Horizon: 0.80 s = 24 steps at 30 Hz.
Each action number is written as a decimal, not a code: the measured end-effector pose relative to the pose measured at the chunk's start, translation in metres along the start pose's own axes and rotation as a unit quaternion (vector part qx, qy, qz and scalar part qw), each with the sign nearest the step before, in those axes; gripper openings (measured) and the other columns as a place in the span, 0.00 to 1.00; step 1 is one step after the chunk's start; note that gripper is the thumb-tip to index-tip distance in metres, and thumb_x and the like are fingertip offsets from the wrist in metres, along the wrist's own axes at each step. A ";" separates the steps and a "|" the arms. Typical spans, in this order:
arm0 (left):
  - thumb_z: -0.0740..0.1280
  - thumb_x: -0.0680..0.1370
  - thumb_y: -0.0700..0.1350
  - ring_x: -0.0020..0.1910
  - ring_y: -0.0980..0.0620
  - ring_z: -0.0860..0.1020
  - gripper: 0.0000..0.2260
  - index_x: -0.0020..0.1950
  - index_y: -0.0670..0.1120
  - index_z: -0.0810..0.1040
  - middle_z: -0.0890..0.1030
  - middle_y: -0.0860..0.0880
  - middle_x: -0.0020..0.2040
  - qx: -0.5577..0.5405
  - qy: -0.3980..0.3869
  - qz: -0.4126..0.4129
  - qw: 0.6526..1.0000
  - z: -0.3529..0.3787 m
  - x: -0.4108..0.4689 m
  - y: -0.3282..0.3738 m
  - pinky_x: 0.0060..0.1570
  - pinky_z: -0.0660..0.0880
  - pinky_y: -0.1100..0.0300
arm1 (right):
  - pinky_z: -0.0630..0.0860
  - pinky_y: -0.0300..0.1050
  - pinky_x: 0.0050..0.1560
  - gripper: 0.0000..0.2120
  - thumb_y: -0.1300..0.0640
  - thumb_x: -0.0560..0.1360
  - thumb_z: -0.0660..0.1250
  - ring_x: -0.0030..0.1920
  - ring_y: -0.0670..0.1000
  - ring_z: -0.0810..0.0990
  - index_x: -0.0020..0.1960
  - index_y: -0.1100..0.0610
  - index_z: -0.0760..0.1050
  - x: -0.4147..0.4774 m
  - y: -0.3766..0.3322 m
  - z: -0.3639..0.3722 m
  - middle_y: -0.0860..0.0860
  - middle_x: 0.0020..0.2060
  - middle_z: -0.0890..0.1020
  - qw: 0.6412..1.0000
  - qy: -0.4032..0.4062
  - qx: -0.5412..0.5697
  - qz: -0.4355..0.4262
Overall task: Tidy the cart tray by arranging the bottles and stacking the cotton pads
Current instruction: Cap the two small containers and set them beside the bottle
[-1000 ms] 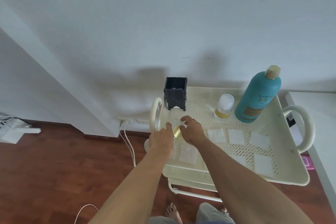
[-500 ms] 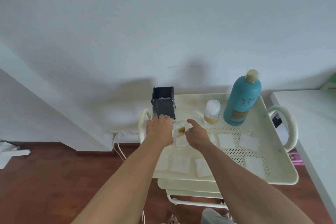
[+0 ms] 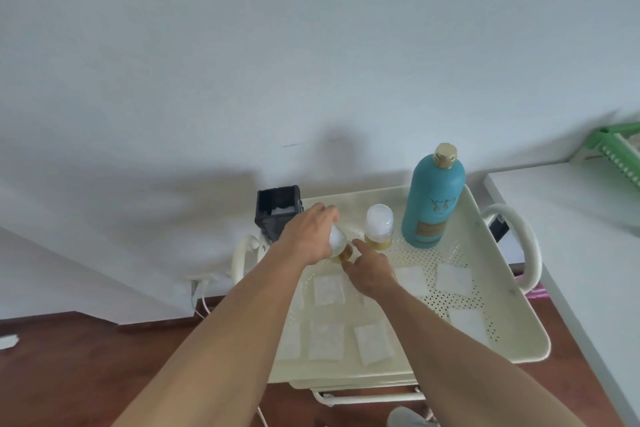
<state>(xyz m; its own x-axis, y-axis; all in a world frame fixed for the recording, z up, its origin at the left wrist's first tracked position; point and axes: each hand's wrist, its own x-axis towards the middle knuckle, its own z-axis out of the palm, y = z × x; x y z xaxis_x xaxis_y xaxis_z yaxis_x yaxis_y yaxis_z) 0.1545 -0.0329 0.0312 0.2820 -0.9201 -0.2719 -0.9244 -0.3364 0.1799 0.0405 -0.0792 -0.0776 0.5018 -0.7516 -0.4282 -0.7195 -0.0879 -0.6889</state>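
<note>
My left hand (image 3: 308, 236) grips a small clear bottle (image 3: 341, 246) with yellow liquid, held tilted just above the cream perforated cart tray (image 3: 512, 319). My right hand (image 3: 369, 269) is at the bottle's lower end, fingertips touching it. A matching small bottle (image 3: 378, 227) stands upright just to the right. A tall teal bottle (image 3: 433, 198) with a gold cap stands at the tray's back right. Several square white cotton pads lie scattered flat on the tray, such as one (image 3: 453, 277) on the right and one (image 3: 327, 340) at the front.
A black square holder (image 3: 277, 211) stands at the tray's back left corner. The tray has looped handles, one on the right (image 3: 526, 246). A white table (image 3: 571, 236) is to the right with a green rack (image 3: 620, 149). White wall behind, wooden floor below.
Both hands have carried the small bottle away from the tray's left front toward the back, close to the standing small bottle. The camera view has shifted so the tray sits lower and further right.
</note>
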 end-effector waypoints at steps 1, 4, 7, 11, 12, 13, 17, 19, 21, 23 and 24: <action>0.68 0.72 0.37 0.56 0.45 0.74 0.21 0.63 0.46 0.69 0.72 0.47 0.61 -0.002 0.003 0.008 1.000 -0.002 0.005 0.000 0.47 0.71 0.55 | 0.72 0.50 0.59 0.24 0.49 0.77 0.60 0.61 0.58 0.76 0.72 0.50 0.62 0.002 0.000 0.000 0.54 0.57 0.81 1.000 0.000 -0.009 0.002; 0.69 0.71 0.37 0.58 0.46 0.74 0.21 0.63 0.46 0.70 0.74 0.48 0.62 0.000 0.006 0.027 1.000 -0.007 0.018 0.000 0.49 0.70 0.56 | 0.73 0.51 0.60 0.21 0.49 0.77 0.61 0.59 0.57 0.77 0.69 0.53 0.67 0.008 0.000 0.000 0.54 0.55 0.82 1.000 0.007 -0.024 -0.004; 0.69 0.71 0.35 0.57 0.46 0.75 0.22 0.63 0.46 0.73 0.75 0.49 0.61 0.013 0.008 0.043 0.999 -0.009 0.026 0.002 0.49 0.70 0.56 | 0.73 0.50 0.59 0.20 0.48 0.78 0.60 0.58 0.57 0.77 0.67 0.54 0.69 0.013 -0.004 0.000 0.54 0.55 0.81 1.000 0.011 -0.025 -0.001; 0.69 0.71 0.34 0.57 0.46 0.76 0.21 0.63 0.46 0.73 0.75 0.49 0.61 0.030 0.009 0.055 0.998 -0.008 0.031 0.003 0.50 0.72 0.55 | 0.73 0.51 0.58 0.20 0.50 0.78 0.60 0.58 0.57 0.77 0.68 0.54 0.68 0.017 -0.007 -0.001 0.54 0.55 0.81 1.000 0.007 -0.020 0.012; 0.69 0.71 0.34 0.57 0.46 0.76 0.22 0.63 0.46 0.73 0.75 0.49 0.61 0.032 0.010 0.056 0.998 -0.008 0.031 0.003 0.49 0.72 0.55 | 0.73 0.51 0.59 0.20 0.50 0.78 0.60 0.59 0.58 0.77 0.68 0.54 0.68 0.017 -0.008 -0.001 0.54 0.56 0.81 1.000 0.004 -0.021 0.014; 0.69 0.71 0.34 0.57 0.46 0.76 0.22 0.63 0.46 0.73 0.75 0.49 0.61 0.033 0.011 0.056 0.998 -0.007 0.031 0.003 0.49 0.72 0.55 | 0.73 0.52 0.60 0.21 0.50 0.78 0.60 0.59 0.58 0.76 0.69 0.54 0.67 0.017 -0.008 -0.001 0.55 0.56 0.81 1.000 0.001 -0.021 0.015; 0.69 0.72 0.37 0.58 0.45 0.75 0.23 0.66 0.47 0.71 0.73 0.47 0.62 0.027 0.009 0.055 0.998 -0.002 0.029 0.003 0.53 0.75 0.51 | 0.72 0.53 0.62 0.22 0.52 0.77 0.61 0.61 0.58 0.75 0.70 0.55 0.66 0.013 -0.009 -0.002 0.55 0.58 0.80 1.000 0.002 -0.028 0.009; 0.70 0.73 0.39 0.58 0.45 0.74 0.24 0.68 0.47 0.69 0.72 0.46 0.63 0.037 0.021 0.059 0.997 0.003 0.027 0.002 0.55 0.74 0.49 | 0.70 0.53 0.63 0.23 0.52 0.78 0.61 0.63 0.58 0.74 0.71 0.55 0.64 0.010 -0.008 -0.003 0.55 0.60 0.79 0.999 0.002 -0.034 0.004; 0.69 0.73 0.42 0.60 0.44 0.73 0.25 0.69 0.47 0.68 0.71 0.46 0.64 0.048 0.044 0.067 0.996 0.008 0.023 0.002 0.58 0.72 0.49 | 0.69 0.53 0.65 0.24 0.51 0.78 0.61 0.65 0.58 0.73 0.73 0.54 0.63 0.006 -0.007 -0.005 0.55 0.62 0.78 0.999 0.004 -0.034 0.004; 0.68 0.74 0.43 0.62 0.44 0.71 0.24 0.68 0.47 0.68 0.71 0.46 0.65 0.044 0.074 0.064 0.994 0.013 0.018 0.004 0.61 0.69 0.51 | 0.69 0.53 0.66 0.25 0.51 0.78 0.61 0.66 0.58 0.72 0.73 0.54 0.62 0.001 -0.004 -0.007 0.55 0.62 0.78 0.999 0.007 -0.034 0.005; 0.67 0.74 0.44 0.62 0.45 0.71 0.22 0.68 0.48 0.68 0.71 0.47 0.64 0.045 0.092 0.062 0.993 0.015 0.016 0.005 0.61 0.68 0.51 | 0.69 0.53 0.66 0.25 0.50 0.78 0.61 0.66 0.58 0.72 0.73 0.53 0.62 -0.002 -0.001 -0.008 0.55 0.62 0.79 0.999 0.006 -0.035 0.006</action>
<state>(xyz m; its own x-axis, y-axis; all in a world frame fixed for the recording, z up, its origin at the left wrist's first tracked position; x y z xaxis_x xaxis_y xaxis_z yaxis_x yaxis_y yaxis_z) 0.1500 -0.0463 0.0137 0.1995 -0.9771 -0.0736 -0.9716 -0.2070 0.1146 0.0367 -0.0826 -0.0713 0.4874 -0.7611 -0.4281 -0.7577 -0.1250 -0.6405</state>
